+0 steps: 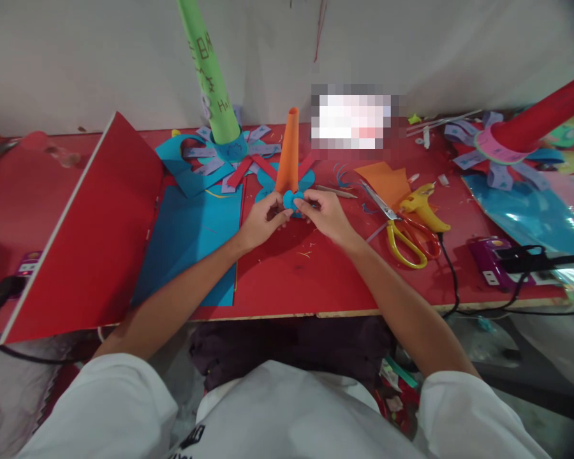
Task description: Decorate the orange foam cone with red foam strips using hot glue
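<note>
a small blue paper piece [291, 200] sits between the two hands, just in front of the foot of an orange paper cone [288, 150] near the middle of the table [287, 287]. the left hand [264, 220] pinches its left side between thumb and fingers, and the right hand [326, 215] pinches its right side, thumb on top. blue paper petals [266, 181] spread around the cone's base. left of them lies a large blue sheet [186, 245], with a red board [100, 236] propped up beyond it. to the right are scissors [405, 241] with yellow and red handles, a yellow glue gun [421, 205] and orange paper [380, 177]. a green paper cone [213, 83] stands behind on the left; a red paper cone [543, 124] leans at far right.
</note>
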The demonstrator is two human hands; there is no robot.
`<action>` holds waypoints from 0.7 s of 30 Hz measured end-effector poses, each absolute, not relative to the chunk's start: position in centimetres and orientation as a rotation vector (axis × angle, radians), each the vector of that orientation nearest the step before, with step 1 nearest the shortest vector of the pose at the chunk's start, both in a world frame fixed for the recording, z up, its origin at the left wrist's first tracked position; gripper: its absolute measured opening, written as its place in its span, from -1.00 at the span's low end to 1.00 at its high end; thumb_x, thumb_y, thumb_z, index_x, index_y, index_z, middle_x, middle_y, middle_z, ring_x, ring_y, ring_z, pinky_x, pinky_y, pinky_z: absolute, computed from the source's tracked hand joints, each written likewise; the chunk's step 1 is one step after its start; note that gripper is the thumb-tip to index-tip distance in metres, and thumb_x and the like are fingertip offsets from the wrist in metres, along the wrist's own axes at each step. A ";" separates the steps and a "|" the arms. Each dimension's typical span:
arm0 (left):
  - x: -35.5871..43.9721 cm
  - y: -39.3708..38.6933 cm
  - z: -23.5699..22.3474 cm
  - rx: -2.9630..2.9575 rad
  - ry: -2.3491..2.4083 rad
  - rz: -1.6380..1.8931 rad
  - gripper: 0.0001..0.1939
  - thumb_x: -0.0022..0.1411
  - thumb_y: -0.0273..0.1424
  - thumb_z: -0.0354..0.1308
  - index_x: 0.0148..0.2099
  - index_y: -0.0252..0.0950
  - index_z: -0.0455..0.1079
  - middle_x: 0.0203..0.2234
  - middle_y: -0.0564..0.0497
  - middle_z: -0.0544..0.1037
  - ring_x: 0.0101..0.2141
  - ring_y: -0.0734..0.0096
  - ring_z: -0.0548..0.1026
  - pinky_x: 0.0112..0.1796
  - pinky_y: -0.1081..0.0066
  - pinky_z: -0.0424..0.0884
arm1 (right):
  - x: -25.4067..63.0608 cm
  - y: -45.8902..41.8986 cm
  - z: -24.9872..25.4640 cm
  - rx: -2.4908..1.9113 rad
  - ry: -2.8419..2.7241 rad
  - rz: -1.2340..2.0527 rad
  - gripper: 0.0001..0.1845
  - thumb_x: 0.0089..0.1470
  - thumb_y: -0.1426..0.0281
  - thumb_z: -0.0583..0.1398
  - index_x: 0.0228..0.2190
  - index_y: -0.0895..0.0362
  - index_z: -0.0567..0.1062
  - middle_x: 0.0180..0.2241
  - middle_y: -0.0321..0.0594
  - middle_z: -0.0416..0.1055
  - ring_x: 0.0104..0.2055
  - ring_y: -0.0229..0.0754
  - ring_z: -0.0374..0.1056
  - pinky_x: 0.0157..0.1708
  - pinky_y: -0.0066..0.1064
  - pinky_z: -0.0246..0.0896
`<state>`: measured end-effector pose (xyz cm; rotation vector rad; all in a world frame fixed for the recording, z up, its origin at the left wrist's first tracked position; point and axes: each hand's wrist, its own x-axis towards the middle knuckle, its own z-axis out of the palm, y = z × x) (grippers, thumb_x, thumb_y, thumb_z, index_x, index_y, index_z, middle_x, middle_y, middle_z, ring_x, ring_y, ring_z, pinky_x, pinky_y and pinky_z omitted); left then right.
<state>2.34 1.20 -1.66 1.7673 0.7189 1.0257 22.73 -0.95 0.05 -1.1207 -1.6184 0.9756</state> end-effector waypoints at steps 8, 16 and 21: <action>2.4 1.0 -1.3 1.726 0.704 1.033 -0.50 0.40 0.12 0.27 -0.24 -0.22 0.32 -0.48 0.11 0.47 -0.50 0.53 0.49 -0.45 0.49 0.43 | 22.3 -1.2 0.2 -1.191 -1.698 0.730 -0.30 0.24 -0.30 0.16 -0.53 0.06 0.34 -0.52 -0.28 0.34 -0.43 -0.20 0.21 -0.36 -0.29 0.10; 2.2 1.3 -1.6 1.656 0.721 1.077 -0.55 0.45 0.07 0.24 -0.20 -0.23 0.37 -0.48 0.12 0.47 -0.50 0.54 0.47 -0.43 0.50 0.41 | 22.2 -1.1 0.0 -1.135 -1.665 0.807 -0.43 0.23 -0.20 0.23 -0.40 0.06 0.48 -0.38 -0.21 0.48 -0.32 -0.14 0.35 -0.31 -0.30 0.26; 2.1 1.4 -1.8 1.677 0.725 1.080 -0.57 0.47 0.06 0.21 -0.18 -0.23 0.38 -0.46 0.10 0.49 -0.49 0.53 0.47 -0.44 0.48 0.39 | 22.3 -1.1 -0.1 -1.055 -1.553 1.059 -0.42 0.14 -0.21 0.32 -0.34 0.07 0.55 -0.41 -0.24 0.46 -0.40 -0.19 0.35 -0.45 -0.35 0.28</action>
